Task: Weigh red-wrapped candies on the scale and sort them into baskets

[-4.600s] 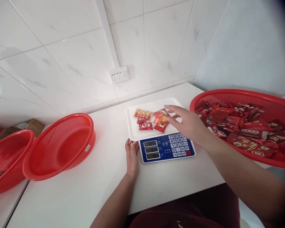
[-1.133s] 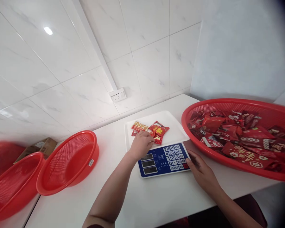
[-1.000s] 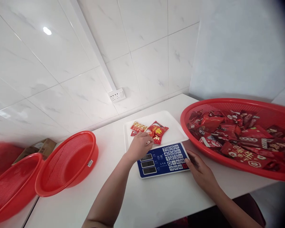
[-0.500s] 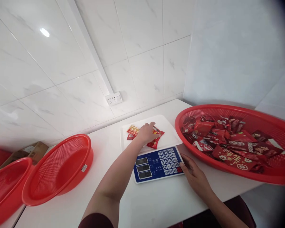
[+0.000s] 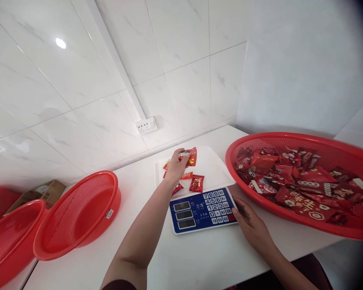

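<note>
The left hand [image 5: 177, 166] pinches a glossy red packet with gold print [image 5: 192, 158] between thumb and fingers, over a shallow white rectangular tray [image 5: 216, 169]. The right hand [image 5: 251, 223] is loosely curled at the right edge of a blue and white electronic scale [image 5: 201, 211]; its fingers are partly hidden, so whether it grips the scale cannot be told. Beside the left wrist, several small red packets [image 5: 197, 183] lie on the tray, some partly covered by the hand and forearm.

The scale stands on a smooth white table [image 5: 205, 259]. Behind it rises a wall of white, grey-veined tiles [image 5: 189, 96], where a straight pale conduit [image 5: 121, 60] slants down to a white socket plate [image 5: 147, 125]. A plain, pale bluish wall [image 5: 299, 76] meets it on the right.

Near the tray's right side, a large red perforated plastic basket [image 5: 290, 135] holds a heap of mostly red wrapped packets [image 5: 290, 173]. Well to the left stand a tilted red perforated basket [image 5: 78, 213] and another red basket [image 5: 13, 241], cut off by the view's edge, with a brown cardboard box [image 5: 52, 191] behind them.
</note>
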`<control>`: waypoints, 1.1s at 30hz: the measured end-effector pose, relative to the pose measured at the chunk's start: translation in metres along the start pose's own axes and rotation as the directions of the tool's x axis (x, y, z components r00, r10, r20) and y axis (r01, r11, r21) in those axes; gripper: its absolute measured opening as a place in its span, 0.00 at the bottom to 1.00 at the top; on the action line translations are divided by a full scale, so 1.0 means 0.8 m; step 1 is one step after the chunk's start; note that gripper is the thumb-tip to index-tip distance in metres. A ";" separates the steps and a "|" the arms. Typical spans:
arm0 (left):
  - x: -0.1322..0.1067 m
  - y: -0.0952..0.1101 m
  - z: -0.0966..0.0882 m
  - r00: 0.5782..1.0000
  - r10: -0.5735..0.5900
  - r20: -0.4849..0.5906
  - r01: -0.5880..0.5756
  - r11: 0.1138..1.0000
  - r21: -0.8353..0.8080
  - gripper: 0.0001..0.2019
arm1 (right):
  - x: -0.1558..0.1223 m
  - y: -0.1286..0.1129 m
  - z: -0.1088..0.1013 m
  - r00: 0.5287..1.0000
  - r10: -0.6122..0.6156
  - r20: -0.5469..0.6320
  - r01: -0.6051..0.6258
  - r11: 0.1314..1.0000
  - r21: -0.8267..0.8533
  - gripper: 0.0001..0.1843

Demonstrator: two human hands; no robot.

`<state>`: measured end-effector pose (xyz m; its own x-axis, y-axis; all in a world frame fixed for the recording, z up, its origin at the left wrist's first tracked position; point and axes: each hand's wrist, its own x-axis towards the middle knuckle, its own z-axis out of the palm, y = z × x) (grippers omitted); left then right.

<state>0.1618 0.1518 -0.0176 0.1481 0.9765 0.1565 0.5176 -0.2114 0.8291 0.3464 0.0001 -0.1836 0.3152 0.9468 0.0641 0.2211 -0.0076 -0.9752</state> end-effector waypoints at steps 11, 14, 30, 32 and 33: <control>-0.005 -0.007 -0.012 0.988 0.033 0.150 -0.068 0.970 0.234 0.19 | 0.003 0.008 0.001 1.000 0.018 0.002 -0.017 1.000 -0.004 0.29; -0.003 -0.012 -0.028 0.984 0.035 0.175 -0.090 0.942 0.323 0.17 | 0.001 0.006 0.000 1.000 0.011 0.003 -0.011 0.999 -0.030 0.29; -0.072 -0.018 -0.078 0.997 0.053 0.061 -0.066 0.969 0.237 0.22 | 0.002 0.007 -0.002 0.999 -0.024 -0.029 0.021 0.994 -0.111 0.28; -0.112 0.002 -0.090 0.987 0.156 -0.030 -0.149 0.974 0.170 0.22 | 0.002 0.007 -0.002 0.999 -0.015 -0.035 0.010 0.992 -0.129 0.28; -0.137 0.009 -0.096 0.953 0.288 -0.093 -0.282 0.956 0.076 0.21 | 0.002 0.007 -0.002 0.999 -0.008 -0.035 0.003 0.991 -0.137 0.28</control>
<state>0.0848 0.0467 0.0123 0.2123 0.8736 0.4379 0.5172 -0.4807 0.7082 0.3496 0.0011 -0.1890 0.3458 0.9350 0.0792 0.3467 -0.0489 -0.9367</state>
